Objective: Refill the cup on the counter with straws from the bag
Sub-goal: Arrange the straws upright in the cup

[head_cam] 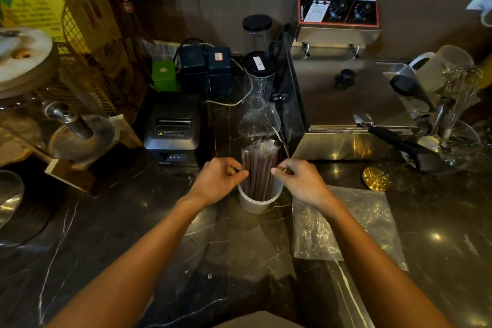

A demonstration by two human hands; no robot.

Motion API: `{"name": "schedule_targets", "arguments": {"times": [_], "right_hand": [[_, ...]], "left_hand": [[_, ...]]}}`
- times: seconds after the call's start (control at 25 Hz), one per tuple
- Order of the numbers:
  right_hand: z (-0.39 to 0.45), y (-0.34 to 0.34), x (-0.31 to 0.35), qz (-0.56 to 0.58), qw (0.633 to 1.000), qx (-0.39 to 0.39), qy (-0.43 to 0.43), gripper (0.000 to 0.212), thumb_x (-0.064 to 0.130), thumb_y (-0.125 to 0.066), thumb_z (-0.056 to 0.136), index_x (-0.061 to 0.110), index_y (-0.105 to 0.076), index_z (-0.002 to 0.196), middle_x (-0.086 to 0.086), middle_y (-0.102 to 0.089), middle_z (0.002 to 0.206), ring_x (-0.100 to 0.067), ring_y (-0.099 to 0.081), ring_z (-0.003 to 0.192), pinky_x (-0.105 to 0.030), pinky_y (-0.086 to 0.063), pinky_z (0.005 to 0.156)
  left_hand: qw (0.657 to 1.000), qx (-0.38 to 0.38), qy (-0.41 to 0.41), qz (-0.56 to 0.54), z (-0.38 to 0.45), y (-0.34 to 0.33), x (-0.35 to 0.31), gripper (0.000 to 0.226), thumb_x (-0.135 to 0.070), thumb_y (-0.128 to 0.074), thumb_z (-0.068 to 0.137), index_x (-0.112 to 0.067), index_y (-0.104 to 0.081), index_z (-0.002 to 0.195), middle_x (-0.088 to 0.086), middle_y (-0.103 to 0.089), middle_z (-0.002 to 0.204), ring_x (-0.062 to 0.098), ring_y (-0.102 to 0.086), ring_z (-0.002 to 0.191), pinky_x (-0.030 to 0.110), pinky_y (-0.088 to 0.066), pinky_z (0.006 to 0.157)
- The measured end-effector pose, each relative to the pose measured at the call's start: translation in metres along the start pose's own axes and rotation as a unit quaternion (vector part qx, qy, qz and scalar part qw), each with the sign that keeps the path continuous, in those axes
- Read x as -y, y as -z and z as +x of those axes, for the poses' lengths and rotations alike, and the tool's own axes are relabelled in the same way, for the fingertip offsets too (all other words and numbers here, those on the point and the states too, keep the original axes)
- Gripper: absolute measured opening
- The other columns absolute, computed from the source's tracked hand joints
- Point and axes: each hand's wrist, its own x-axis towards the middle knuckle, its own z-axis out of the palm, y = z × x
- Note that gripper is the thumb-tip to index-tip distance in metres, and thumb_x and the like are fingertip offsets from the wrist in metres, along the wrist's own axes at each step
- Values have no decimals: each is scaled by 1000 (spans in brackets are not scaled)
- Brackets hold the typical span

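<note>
Steadying straws upright in the cup.
My left hand and right hand pinch the bundle's sides; bag lies flat, right.

No text is legible: the yellow sign, printer sticker and fryer panel are too blurred.
</note>
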Motion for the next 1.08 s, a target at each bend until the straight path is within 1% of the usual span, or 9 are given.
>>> {"name": "schedule_targets", "arguments": {"times": [0.12, 0.24, 0.4, 0.56, 0.64, 0.76, 0.88, 1.0, 1.08], "right_hand": [[-2, 0, -7, 50, 997, 49, -42, 8, 28, -62, 103, 25, -69, 107, 1, -70, 78, -7, -62, 52, -21, -52, 48], [2, 1, -6, 91, 995, 32, -37, 9, 25, -62, 102, 26, -70, 105, 0, -69, 79, 0, -58, 44, -20, -54, 48], [24, 6, 8, 134, 990, -23, -39, 14, 25, -60, 104, 19, -70, 113, 4, -67, 80, -1, -61, 45, -24, -58, 51], [56, 8, 26, 210, 972, -64, -80, 17, 20, -58, 106, 17, -68, 121, -3, -69, 71, -4, -67, 50, -21, -59, 49], [74, 6, 31, 219, 969, -72, -90, 24, 14, -56, 107, 13, -66, 128, -4, -70, 76, -7, -69, 60, -27, -65, 60], [94, 5, 33, 234, 965, -75, -96, 31, 10, -55, 106, 8, -62, 136, -6, -70, 77, -12, -70, 65, -36, -67, 71], [108, 2, 32, 221, 967, -82, -93, 33, 11, -56, 106, 9, -61, 138, -5, -71, 79, -10, -70, 65, -34, -67, 70], [114, -3, 29, 209, 970, -96, -86, 34, 14, -57, 106, 11, -61, 140, -1, -72, 80, -7, -70, 62, -19, -61, 57], [112, -4, 26, 217, 967, -99, -89, 34, 18, -57, 107, 10, -59, 140, -1, -70, 81, -6, -69, 64, -17, -58, 55]], "left_hand": [[996, 7, 47, -78, -7, -1, 1, 2, -23, -72, 97, -24, -72, 96, 1, -73, 66, 8, -75, 64, 16, -59, 63], [991, -12, 77, -112, -3, -1, -3, 2, -18, -72, 97, -19, -72, 99, 11, -76, 70, 15, -76, 64, 28, -64, 66], [991, -62, 57, -108, 24, 4, -12, 7, -16, -69, 98, -23, -72, 97, 15, -75, 77, 1, -70, 59, 15, -58, 59], [987, -92, 42, -125, 58, 11, -18, 14, -15, -69, 98, -27, -75, 99, -3, -72, 74, -1, -68, 65, 29, -61, 74], [986, -111, 35, -117, 76, 15, -19, 27, -14, -69, 98, -39, -71, 87, -1, -73, 72, 3, -71, 69, 32, -61, 79], [985, -128, 37, -106, 97, 20, -17, 34, -15, -69, 98, -43, -68, 78, 10, -75, 78, 18, -75, 79, 35, -62, 83], [988, -115, 37, -96, 109, 24, -11, 34, -15, -67, 99, -42, -68, 79, 9, -73, 78, 6, -69, 70, 32, -61, 79], [989, -104, 43, -93, 111, 23, -6, 30, -17, -66, 100, -41, -68, 82, 10, -75, 83, 15, -71, 76, 38, -63, 82], [986, -106, 57, -116, 111, 20, -4, 20, -20, -66, 100, -38, -69, 94, 4, -74, 84, 17, -73, 79, 38, -62, 82]]}}
